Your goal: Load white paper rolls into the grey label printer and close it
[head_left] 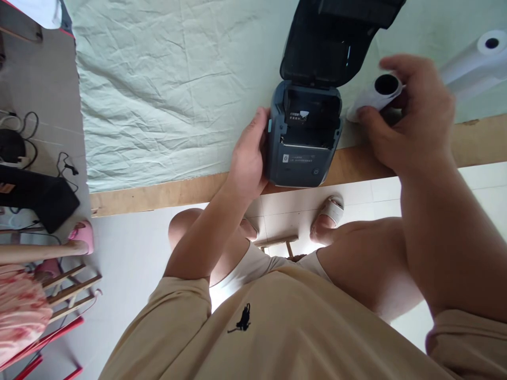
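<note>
A dark portable label printer sits at the table's front edge with its lid swung up, showing the paper bay. Nothing but a printed sticker and a small white patch shows inside that bay. My left hand grips the printer's left side, thumb along the edge and the other fingers hidden behind or under it. To the right of the printer, my right hand has its thumb and fingers around a white paper roll with a dark hollow core. The index finger is raised off the roll.
More white paper rolls lie at the right on the pale green tablecloth. A bare wooden edge runs along the table's front. At the left, another person's leg, a black box and cables are on the floor.
</note>
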